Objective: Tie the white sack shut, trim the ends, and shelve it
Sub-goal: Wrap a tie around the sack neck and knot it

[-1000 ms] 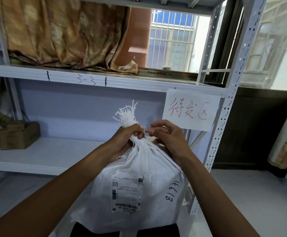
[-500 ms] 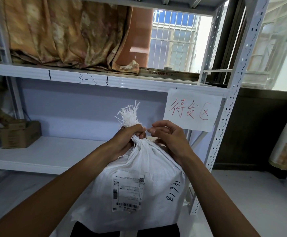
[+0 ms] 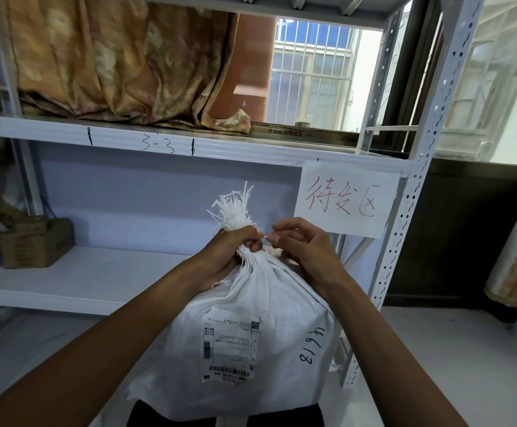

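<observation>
Left grip [image 3: 229, 252] clenched round white sack [image 3: 251, 306] neck, right grip [image 3: 308, 252] pinching thin strand [image 3: 266, 237], forearms angled inward

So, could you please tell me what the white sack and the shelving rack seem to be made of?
White sack: likely woven plastic, matte; its gathered mouth frays into flat white strips. Shelving rack: probably steel painted white, slightly glossy; its upright is thin, with punched holes.

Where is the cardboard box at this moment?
In the head view, the cardboard box sits at the far left on the lower shelf, well left of the sack.
</observation>
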